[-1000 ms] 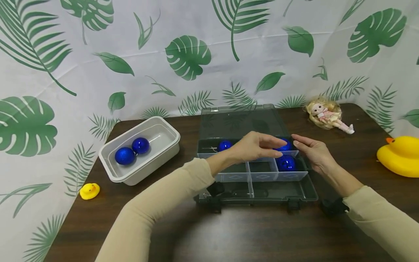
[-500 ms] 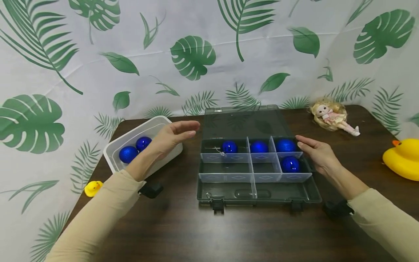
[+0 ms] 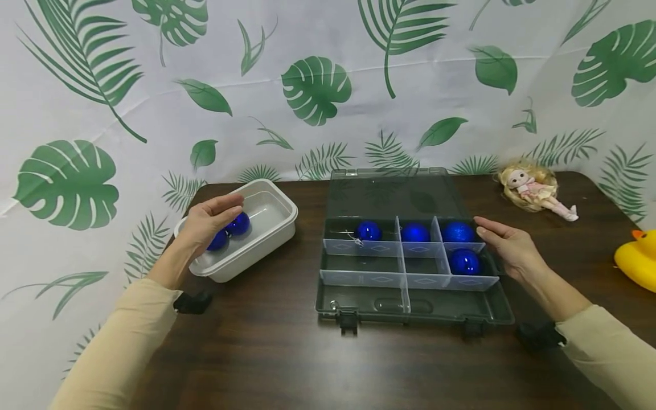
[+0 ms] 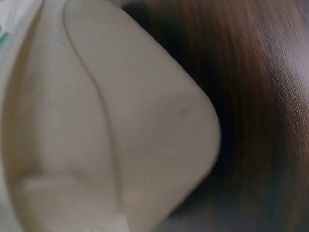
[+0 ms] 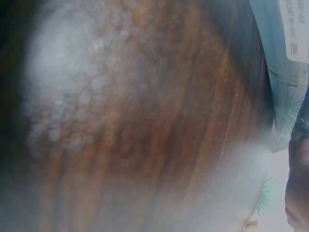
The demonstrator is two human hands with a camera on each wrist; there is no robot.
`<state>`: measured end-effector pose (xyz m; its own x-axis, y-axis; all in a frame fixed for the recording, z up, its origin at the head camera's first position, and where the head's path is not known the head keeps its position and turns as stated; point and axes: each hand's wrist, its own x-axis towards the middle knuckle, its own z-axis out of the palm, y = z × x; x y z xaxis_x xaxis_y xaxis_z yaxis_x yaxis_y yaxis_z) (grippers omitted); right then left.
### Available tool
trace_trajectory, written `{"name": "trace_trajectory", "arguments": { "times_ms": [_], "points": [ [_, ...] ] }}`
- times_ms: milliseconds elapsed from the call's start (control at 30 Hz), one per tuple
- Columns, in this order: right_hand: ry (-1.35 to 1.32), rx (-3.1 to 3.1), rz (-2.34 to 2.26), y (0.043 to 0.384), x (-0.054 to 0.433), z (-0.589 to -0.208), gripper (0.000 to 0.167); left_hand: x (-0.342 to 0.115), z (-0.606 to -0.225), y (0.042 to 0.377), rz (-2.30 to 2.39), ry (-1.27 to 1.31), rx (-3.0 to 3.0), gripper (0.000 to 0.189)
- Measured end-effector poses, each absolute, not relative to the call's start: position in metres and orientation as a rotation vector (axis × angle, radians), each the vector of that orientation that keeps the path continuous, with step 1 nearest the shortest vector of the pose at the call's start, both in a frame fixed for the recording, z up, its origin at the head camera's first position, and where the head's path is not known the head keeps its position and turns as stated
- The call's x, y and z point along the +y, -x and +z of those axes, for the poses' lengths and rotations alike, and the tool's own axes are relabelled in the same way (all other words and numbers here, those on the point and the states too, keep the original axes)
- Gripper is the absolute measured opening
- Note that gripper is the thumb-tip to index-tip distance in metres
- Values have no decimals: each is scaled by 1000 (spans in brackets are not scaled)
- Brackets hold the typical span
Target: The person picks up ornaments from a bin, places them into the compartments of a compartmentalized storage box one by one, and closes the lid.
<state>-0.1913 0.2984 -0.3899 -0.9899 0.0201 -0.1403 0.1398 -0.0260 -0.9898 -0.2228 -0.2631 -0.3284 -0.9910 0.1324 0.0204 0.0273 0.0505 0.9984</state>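
In the head view my left hand [image 3: 205, 225] is over the near left part of a white plastic bin [image 3: 271, 245], fingers extended. Just below its thumb lies a shiny blue bauble [image 3: 238, 224]; a second blue bauble [image 3: 218, 240] is partly covered by the hand. To the right lies a dark translucent compartment case [image 3: 364, 293], its lid [image 3: 389, 196] raised at the back. Several blue baubles sit in it: three along the back row, one glossy bauble [image 3: 464, 262] in the middle row's right compartment. My right hand [image 3: 515, 253] touches the case's right edge with fairly straight fingers.
A doll [image 3: 535, 188] lies at the back right, and a big yellow rubber duck [image 3: 640, 259] sits at the right edge. Behind the brown table [image 3: 287, 353] hangs a leaf-printed cloth. The left wrist view is mostly filled by the bin's outer wall [image 4: 159, 121].
My left hand has moved left from above the case to above the baubles in the white bin. My right hand stays at the case's right edge. The head view has turned slightly left.
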Motion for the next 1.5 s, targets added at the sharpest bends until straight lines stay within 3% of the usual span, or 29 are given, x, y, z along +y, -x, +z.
{"name": "trace_trajectory", "arguments": {
  "times_ms": [100, 400, 733, 1500],
  "points": [
    [-153, 2107, -2222, 190, 298, -390, 22, -272, -336, 226, 2098, -125, 2269, 44],
    [-164, 2131, -2198, 191, 298, -391, 26, -280, -347, 235, 1801, 43, 2577, 60],
    [-223, 2205, -2069, 193, 299, -391, 48, -274, -354, 243, 1716, 64, 2633, 55],
    [-191, 2146, -2177, 193, 298, -392, 29, -251, -365, 259, 1510, 45, 2742, 49]
  ]
}}
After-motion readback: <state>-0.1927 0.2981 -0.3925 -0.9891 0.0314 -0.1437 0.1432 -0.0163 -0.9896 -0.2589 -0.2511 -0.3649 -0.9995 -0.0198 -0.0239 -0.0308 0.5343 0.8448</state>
